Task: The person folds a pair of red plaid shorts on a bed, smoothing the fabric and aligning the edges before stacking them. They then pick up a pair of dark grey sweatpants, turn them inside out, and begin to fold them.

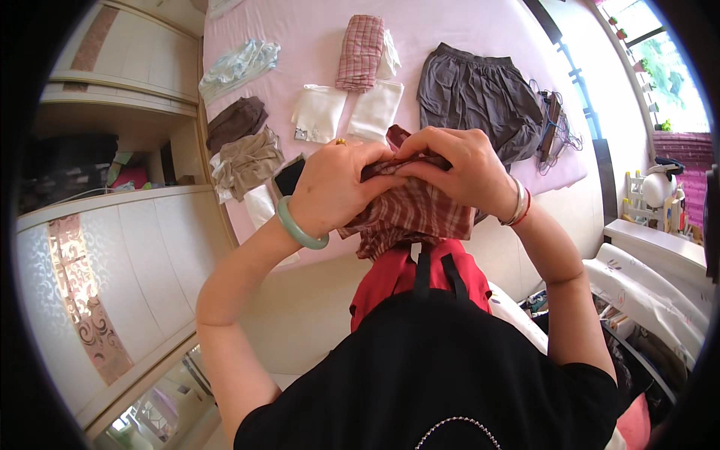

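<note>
Both hands pinch a red plaid cloth garment [420, 206] along its upper edge, holding it bunched in front of my body. My left hand [334, 180], with a green bangle at the wrist, grips it with thumb and fingers. From the other side my right hand [469, 169] closes on the same edge, its fingertips close to the left ones. Lower folds of the cloth hang over my red lower garment [457, 274]. Which piece of clothing the plaid cloth is, I cannot tell.
On the pink-sheeted bed [304, 30] lie a folded plaid cloth [360, 52], two white folded cloths [319, 112], dark grey shorts [480, 97], brown clothes [244, 157] and a light blue bundle [240, 67]. Tangled cords [555, 131] lie at the right edge. A cabinet [120, 277] stands left.
</note>
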`<action>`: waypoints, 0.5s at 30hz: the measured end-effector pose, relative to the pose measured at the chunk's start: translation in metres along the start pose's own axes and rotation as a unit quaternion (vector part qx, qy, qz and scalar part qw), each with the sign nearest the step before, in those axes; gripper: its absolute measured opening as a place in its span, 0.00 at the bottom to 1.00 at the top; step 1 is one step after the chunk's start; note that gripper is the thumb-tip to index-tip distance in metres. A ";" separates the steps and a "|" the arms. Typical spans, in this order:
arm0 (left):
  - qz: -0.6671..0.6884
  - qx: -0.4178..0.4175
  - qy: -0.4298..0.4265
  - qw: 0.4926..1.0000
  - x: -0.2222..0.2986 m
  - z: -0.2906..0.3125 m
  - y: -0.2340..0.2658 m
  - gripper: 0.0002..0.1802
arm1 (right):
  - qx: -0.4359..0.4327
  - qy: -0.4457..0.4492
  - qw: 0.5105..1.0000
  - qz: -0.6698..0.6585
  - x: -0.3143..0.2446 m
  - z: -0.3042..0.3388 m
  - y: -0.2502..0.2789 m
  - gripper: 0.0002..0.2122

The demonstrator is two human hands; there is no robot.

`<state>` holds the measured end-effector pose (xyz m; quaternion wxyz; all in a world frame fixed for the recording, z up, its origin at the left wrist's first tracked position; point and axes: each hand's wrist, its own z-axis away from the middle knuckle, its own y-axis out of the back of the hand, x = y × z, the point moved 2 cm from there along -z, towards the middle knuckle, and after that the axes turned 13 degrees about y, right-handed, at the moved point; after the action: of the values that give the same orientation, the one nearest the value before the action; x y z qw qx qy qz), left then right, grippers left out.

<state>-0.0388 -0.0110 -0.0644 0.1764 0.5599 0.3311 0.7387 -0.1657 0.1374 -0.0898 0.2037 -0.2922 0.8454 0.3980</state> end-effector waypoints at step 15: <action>-0.072 0.060 -0.100 0.991 0.052 0.083 0.064 0.12 | -0.032 0.051 0.985 0.163 -0.115 -0.001 0.056 0.17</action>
<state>0.0303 -0.0001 0.0296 0.2272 0.6151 0.3949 0.6435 -0.1168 0.2032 0.0084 0.0831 -0.1768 0.8776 0.4377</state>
